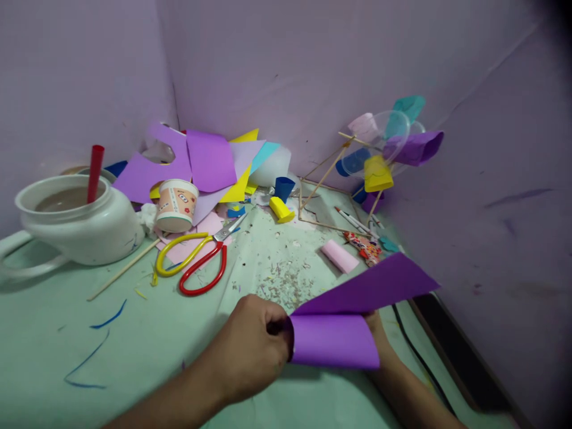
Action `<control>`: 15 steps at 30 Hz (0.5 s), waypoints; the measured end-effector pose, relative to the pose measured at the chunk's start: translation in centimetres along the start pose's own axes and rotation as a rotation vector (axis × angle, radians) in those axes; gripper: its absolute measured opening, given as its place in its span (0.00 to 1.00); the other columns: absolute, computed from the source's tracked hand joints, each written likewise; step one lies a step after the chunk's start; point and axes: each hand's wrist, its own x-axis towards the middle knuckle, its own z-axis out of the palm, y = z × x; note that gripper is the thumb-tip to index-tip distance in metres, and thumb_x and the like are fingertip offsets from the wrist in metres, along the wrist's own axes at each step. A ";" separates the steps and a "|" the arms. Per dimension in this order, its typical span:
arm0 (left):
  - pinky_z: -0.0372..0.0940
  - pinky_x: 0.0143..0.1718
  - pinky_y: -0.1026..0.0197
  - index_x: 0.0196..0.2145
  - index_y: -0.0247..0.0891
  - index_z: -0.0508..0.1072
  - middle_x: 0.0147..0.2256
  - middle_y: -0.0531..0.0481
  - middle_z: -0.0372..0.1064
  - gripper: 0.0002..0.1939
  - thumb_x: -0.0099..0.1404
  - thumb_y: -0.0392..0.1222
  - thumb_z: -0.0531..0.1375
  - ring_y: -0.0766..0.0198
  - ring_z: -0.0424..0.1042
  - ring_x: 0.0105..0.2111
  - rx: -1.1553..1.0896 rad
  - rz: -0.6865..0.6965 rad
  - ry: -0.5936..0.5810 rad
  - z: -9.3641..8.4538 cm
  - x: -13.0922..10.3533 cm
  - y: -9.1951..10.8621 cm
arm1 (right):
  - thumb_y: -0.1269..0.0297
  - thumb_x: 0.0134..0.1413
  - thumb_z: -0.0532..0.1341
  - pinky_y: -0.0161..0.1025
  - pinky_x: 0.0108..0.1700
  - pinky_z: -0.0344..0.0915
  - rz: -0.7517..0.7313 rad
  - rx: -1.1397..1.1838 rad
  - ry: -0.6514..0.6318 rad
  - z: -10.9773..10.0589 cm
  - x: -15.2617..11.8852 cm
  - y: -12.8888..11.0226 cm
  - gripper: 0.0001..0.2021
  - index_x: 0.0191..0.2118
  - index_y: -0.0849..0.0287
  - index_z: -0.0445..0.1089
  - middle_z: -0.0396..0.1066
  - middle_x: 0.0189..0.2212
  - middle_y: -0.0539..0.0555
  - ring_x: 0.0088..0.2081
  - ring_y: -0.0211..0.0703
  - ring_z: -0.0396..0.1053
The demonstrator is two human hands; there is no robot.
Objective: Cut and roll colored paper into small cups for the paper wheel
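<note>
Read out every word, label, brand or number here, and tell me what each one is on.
No text is readable.
Paper cup: small print, too blurred to read.
Red patterned item: too small to tell whether it bears words.
Purple sheet: no writing visible.

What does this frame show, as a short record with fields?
view: head camera
left hand: left hand grips the left end of the rolled purple paper
right hand: right hand at the paper's right end, fingers hidden
paper state: lower part curled, upper flap raised
left side: white pot with a red tube standing in brown liquid; cup; scissors
beyond hands: pink roll, yellow roll, blue roll
back right: stick frame bearing coloured paper pieces
surface: green, littered with scraps
</note>
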 end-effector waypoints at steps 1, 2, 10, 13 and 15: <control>0.47 0.16 0.67 0.15 0.36 0.64 0.13 0.58 0.53 0.07 0.48 0.35 0.53 0.71 0.53 0.15 -0.041 -0.023 0.012 0.1 0.2 -0.1 | 0.50 0.27 0.68 0.52 0.40 0.67 -0.018 0.021 0.041 0.4 0.0 -0.3 0.19 0.28 0.54 0.68 0.72 0.24 0.54 0.36 0.60 0.69; 0.46 0.15 0.67 0.15 0.36 0.66 0.11 0.58 0.54 0.06 0.45 0.34 0.53 0.71 0.53 0.14 -0.086 -0.050 0.023 0.1 0.5 -0.3 | 0.52 0.26 0.69 0.51 0.40 0.68 -0.036 0.041 0.071 0.9 0.0 -0.7 0.20 0.29 0.55 0.68 0.73 0.25 0.54 0.36 0.59 0.69; 0.44 0.10 0.72 0.18 0.36 0.70 0.09 0.59 0.54 0.08 0.42 0.35 0.51 0.73 0.53 0.10 -0.229 -0.194 0.130 0.1 1.8 -1.9 | 0.65 0.29 0.70 0.44 0.39 0.68 -0.205 0.065 -0.005 2.0 -0.5 -4.0 0.16 0.32 0.59 0.73 0.75 0.28 0.53 0.34 0.53 0.70; 0.42 0.09 0.72 0.21 0.35 0.72 0.08 0.60 0.54 0.10 0.43 0.35 0.51 0.74 0.50 0.09 -0.202 -0.179 0.152 0.1 2.1 -2.1 | 0.66 0.35 0.68 0.43 0.40 0.67 -0.262 0.051 -0.093 2.0 -0.6 -4.6 0.17 0.37 0.61 0.74 0.76 0.32 0.55 0.35 0.53 0.71; 0.42 0.09 0.72 0.23 0.35 0.72 0.08 0.60 0.54 0.10 0.43 0.34 0.52 0.75 0.49 0.08 -0.208 -0.150 0.163 0.1 2.2 -2.2 | 0.67 0.39 0.66 0.42 0.40 0.67 -0.268 0.071 -0.126 2.1 -0.6 -5.0 0.16 0.39 0.62 0.74 0.76 0.33 0.55 0.36 0.52 0.71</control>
